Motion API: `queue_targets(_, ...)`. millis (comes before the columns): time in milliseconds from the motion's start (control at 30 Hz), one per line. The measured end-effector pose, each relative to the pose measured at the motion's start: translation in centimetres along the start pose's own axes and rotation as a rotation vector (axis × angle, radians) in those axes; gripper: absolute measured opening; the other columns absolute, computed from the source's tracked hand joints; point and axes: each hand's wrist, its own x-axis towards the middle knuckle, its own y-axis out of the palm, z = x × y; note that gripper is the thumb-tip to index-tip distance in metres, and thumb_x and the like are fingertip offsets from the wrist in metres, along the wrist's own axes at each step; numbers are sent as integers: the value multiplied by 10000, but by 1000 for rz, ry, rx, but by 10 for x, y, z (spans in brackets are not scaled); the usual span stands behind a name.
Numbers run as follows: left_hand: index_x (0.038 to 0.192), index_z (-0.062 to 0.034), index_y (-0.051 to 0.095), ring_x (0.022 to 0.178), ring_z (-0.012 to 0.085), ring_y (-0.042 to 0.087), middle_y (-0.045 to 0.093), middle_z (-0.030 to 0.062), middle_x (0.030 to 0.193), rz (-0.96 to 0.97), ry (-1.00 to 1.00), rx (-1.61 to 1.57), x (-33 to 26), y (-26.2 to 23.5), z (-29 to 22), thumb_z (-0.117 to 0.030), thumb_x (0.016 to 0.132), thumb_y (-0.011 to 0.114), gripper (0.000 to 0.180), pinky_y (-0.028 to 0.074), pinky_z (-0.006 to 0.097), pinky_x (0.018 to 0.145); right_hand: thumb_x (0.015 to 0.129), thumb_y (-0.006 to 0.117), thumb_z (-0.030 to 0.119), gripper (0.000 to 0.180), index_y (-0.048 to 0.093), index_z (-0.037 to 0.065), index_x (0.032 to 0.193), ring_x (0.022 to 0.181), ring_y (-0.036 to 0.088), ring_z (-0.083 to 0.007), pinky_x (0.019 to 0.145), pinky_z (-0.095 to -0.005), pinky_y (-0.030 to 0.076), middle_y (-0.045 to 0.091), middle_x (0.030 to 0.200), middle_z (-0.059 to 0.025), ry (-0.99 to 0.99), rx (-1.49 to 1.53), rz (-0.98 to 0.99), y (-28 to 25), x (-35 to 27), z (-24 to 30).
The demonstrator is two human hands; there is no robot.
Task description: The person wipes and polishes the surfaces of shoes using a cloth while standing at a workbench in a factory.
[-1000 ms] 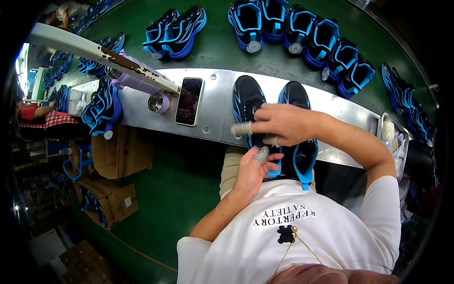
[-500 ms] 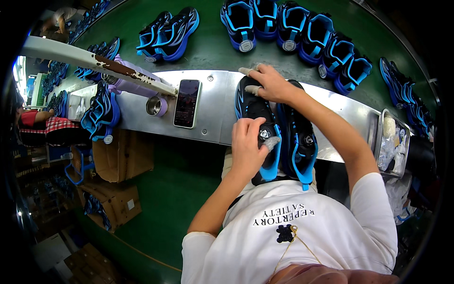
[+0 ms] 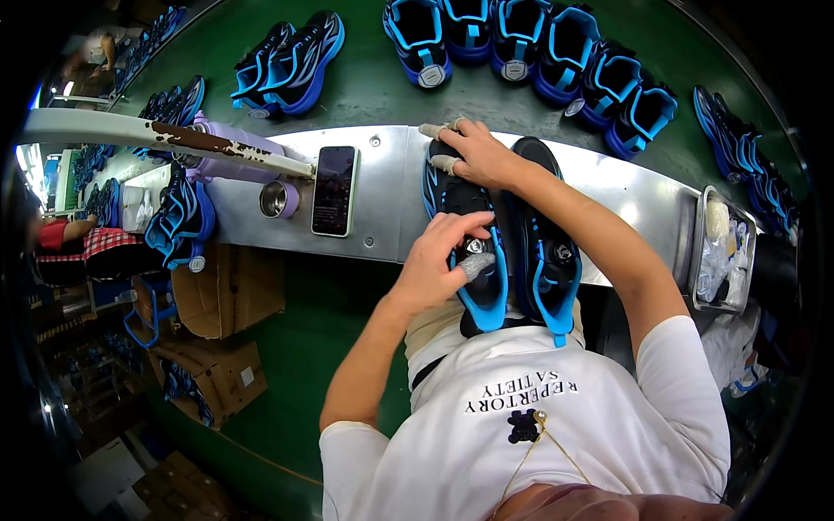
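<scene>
While the left hand point(image 3: 443, 260) curls over the dial fastener of a black and blue shoe point(image 3: 469, 239), its fingers bent close and a grey-wrapped fingertip point(image 3: 476, 265) pressing the tongue, the right hand point(image 3: 478, 152) clasps the same shoe at its toe end, fingers closed narrowly around the upper, two of them taped. That shoe lies lengthwise across the metal desk point(image 3: 382, 217), heel hanging over the near edge above the person's lap. Just beside it, on its right and touching, sits the second shoe point(image 3: 547, 239) of the pair, likewise with a round dial on its tongue.

Left of the held shoe on the desk lies a dark phone point(image 3: 334, 189), screen up, and farther left a small steel cup point(image 3: 276, 199) in a lilac ring, next to a lilac bottle point(image 3: 228, 149) under a white paint-chipped bar point(image 3: 156, 135). Well to the right of the shoe, a steel tray point(image 3: 702, 252) holds clear bags and small bits. Beyond the shoe, across the desk, a green belt point(image 3: 365, 87) carries rows of matching blue shoes point(image 3: 512, 39). Below the desk to the left stand cardboard boxes point(image 3: 221, 295).
</scene>
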Motion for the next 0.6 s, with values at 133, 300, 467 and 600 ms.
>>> queue_targets(133, 1229, -40, 573, 1002, 222, 525, 633, 81, 1068, 22, 77, -4, -2, -6, 5, -127, 747, 722, 512, 449, 330, 861, 916, 597, 375, 532, 451, 243, 1410, 1113, 481, -396, 1001, -459, 398, 518, 1233, -187, 6, 13, 4, 2, 1, 0)
queue_targets(300, 1014, -24, 575, 1019, 297, 531, 529, 98, 982, -319, -14, 371, -7, 16, -2, -158, 683, 768, 406, 446, 365, 876, 914, 600, 378, 535, 451, 246, 1410, 1100, 484, -396, 994, -454, 401, 521, 1221, -190, 21, 3, 7, 2, 1, -1)
queue_targets(467, 999, -31, 625, 1005, 291, 547, 584, 109, 1061, -126, 168, 118, -4, 4, 16, -104, 683, 733, 342, 451, 361, 885, 913, 600, 378, 537, 449, 255, 1414, 1098, 481, -394, 987, -452, 401, 524, 1195, -199, 49, 16, 34, -5, 0, 6)
queue_targets(600, 1009, -54, 633, 1025, 279, 540, 595, 101, 1087, 9, 133, 101, 3, -7, 11, -118, 707, 734, 325, 431, 362, 916, 913, 598, 378, 540, 445, 261, 1418, 1101, 478, -395, 989, -452, 400, 523, 1198, -199, 14, 24, 0, -1, 0, 0)
